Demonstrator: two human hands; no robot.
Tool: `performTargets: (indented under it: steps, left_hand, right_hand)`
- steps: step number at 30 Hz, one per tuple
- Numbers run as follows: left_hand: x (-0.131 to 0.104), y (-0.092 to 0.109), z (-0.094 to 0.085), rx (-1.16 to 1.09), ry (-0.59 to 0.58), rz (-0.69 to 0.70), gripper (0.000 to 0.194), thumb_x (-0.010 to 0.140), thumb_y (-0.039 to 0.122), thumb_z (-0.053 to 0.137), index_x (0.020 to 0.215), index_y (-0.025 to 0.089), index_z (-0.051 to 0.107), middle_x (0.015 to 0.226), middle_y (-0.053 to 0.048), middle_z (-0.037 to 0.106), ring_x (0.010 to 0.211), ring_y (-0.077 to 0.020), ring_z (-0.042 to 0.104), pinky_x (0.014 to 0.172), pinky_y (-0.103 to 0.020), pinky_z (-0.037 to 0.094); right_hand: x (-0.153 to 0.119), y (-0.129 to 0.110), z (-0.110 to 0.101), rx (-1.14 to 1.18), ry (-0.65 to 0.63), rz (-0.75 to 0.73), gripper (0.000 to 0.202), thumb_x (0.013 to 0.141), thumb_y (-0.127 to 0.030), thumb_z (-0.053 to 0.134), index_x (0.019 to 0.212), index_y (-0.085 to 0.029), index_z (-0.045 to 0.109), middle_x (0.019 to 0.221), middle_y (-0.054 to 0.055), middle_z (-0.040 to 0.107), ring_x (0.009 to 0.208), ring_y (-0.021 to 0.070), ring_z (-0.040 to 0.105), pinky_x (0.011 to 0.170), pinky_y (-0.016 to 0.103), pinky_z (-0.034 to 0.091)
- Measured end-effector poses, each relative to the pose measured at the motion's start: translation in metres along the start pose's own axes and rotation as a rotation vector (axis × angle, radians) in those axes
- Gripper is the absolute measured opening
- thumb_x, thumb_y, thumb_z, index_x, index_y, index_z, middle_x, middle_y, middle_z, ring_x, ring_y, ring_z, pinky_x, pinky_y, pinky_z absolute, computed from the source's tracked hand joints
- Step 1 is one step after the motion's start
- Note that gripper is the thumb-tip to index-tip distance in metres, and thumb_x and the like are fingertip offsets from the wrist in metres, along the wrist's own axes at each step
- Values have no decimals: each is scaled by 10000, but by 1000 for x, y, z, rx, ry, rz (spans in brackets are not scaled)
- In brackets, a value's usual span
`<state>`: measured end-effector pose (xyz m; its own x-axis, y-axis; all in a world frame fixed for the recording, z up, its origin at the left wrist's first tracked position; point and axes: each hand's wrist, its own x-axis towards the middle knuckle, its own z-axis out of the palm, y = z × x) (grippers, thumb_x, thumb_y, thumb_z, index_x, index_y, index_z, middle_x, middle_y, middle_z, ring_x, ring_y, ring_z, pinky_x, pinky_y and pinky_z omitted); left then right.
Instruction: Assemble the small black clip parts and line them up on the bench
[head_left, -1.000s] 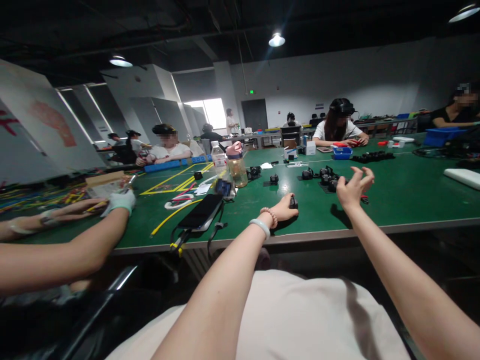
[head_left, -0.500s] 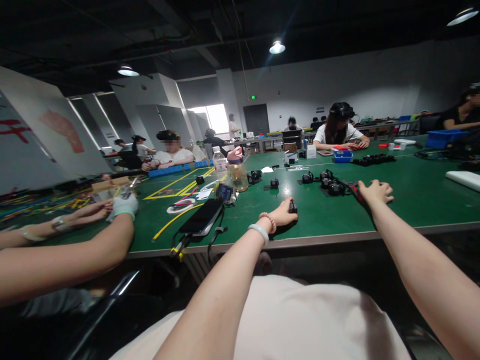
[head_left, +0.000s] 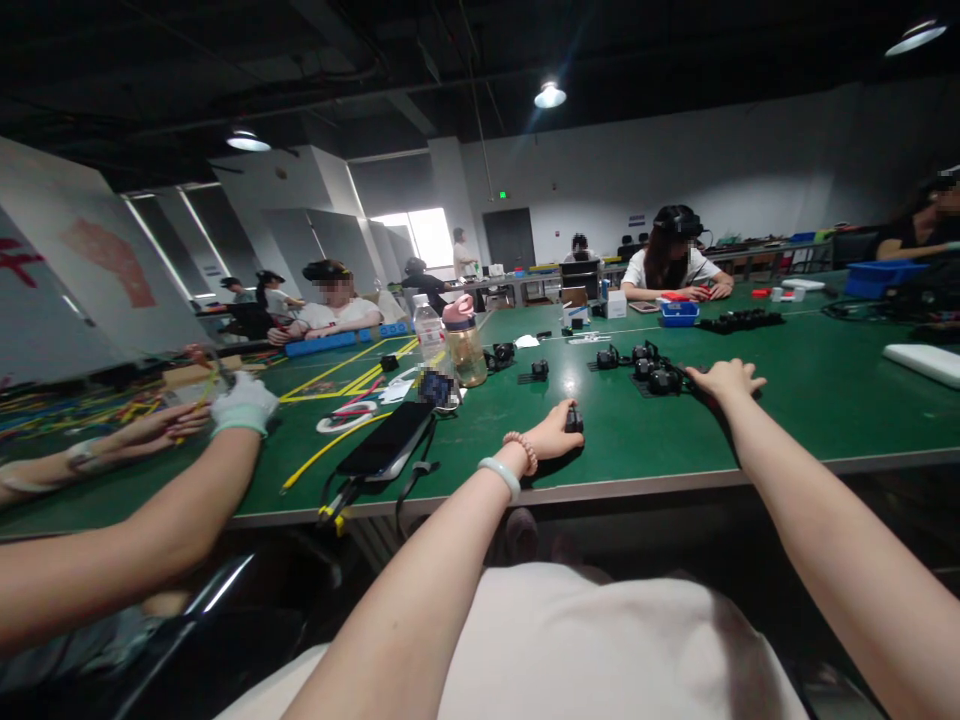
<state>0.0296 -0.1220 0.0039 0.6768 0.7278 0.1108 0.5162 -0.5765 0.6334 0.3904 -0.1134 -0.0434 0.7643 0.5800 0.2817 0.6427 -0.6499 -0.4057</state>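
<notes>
The left hand (head_left: 553, 437) lies low on the green bench (head_left: 810, 410), near its front edge, with the fingers curled around a small black part (head_left: 574, 419) that stands on the mat; the thumb side presses against it, so the hand is closed on the part rather than spread. A white bangle (head_left: 500, 476) and a bead bracelet (head_left: 520, 451) sit on that wrist. The right hand (head_left: 726, 380) reaches further out and to the right, palm down, fingers loosely extended and slightly apart, the fingertips touching the bench just beside a cluster of black parts (head_left: 654, 372); whether it grips any of them cannot be told, as nothing shows between its fingers. More small black parts (head_left: 535, 371) lie singly further back on the bench. To the left of the left hand lie a dark phone (head_left: 386, 451) and a yellow cable (head_left: 324, 452), with a pink-lidded bottle (head_left: 463, 343) behind them. At the far left, another person's gloved hand (head_left: 242, 405) works over the bench, well apart from both hands.
</notes>
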Motion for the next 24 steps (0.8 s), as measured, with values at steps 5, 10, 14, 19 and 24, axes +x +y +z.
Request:
performTargets:
  steps: [5, 10, 14, 19, 24]
  left_hand:
    - [2, -4, 0, -1, 12, 17, 690, 581, 248, 559, 1213, 154, 297, 1138, -106, 418, 990, -201, 450, 881, -299, 335]
    - [3, -8, 1, 16, 21, 27, 689, 592, 259, 554, 1219, 170, 282, 1148, -108, 405, 972, -201, 454, 869, -313, 344]
    - [2, -5, 1, -2, 25, 21, 682, 584, 246, 559, 1210, 163, 301, 1130, -104, 422, 970, -196, 454, 877, -309, 337]
    - [1, -1, 1, -16, 26, 7, 680, 580, 242, 559, 1207, 159, 309, 1132, -103, 421, 965, -195, 457, 860, -296, 352]
    - [0, -1, 1, -9, 28, 14, 687, 576, 240, 554, 1210, 150, 305, 1128, -104, 424, 958, -195, 463, 850, -291, 360]
  right_hand:
    - [11, -5, 6, -60, -66, -18, 663, 592, -636, 445, 958, -99, 573, 1100, 219, 421, 1052, 366, 312, 801, 565, 219]
    - [19, -13, 14, -52, -177, 8, 550, 640, -525, 475, 1000, -116, 553, 1086, 193, 433, 1053, 350, 330, 804, 549, 237]
    - [17, -16, 18, -15, -172, 3, 471, 662, -402, 505, 1005, -82, 541, 1087, 218, 409, 1041, 339, 366, 796, 506, 296]
    - [18, -10, 18, 111, -184, 94, 486, 659, -371, 525, 1001, -27, 530, 1118, 280, 346, 940, 313, 484, 707, 407, 411]
    - [28, 5, 14, 230, -126, 192, 414, 689, -361, 509, 861, 11, 568, 1016, 320, 457, 995, 346, 460, 715, 425, 416]
